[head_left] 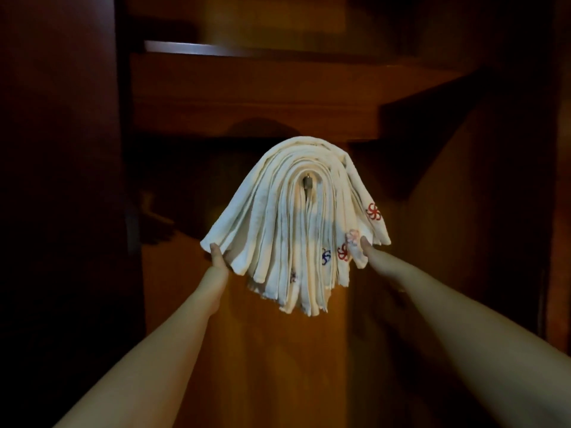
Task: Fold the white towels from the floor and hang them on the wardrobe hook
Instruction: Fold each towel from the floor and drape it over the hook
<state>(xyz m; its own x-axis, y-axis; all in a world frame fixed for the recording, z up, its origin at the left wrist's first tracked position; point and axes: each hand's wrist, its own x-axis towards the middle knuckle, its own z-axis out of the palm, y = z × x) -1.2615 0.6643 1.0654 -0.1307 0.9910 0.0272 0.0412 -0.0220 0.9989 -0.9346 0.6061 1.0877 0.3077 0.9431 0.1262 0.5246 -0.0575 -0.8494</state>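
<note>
We see a thick stack of folded white towels (293, 230) draped over a metal hook (307, 182) inside a dark wooden wardrobe (278, 350). The stack sits at frame center, layers fanning down both sides of the hook, whose tip shows in the arch near the top. Towel ends hang lowest at 6 o'clock. Small flower marks show on some edges: red ones at 3 and 4 o'clock of the stack, a blue one near 5 o'clock.

Our left hand (220, 257) is at 8 o'clock of the stack, thumb on the front of the outer layers, the rest of the fingers hidden behind the cloth; it pinches the left edge of the towels. Our right hand (363, 247) is at 4 o'clock of the stack, thumb against the outer layers, other fingers hidden behind; it also pinches the towels. Both forearms reach up from the bottom corners.

A shelf (247, 50) with a pale front edge runs across at 12 o'clock, well above the towels. A wardrobe side panel (55, 149) fills 9 o'clock, very dark.
</note>
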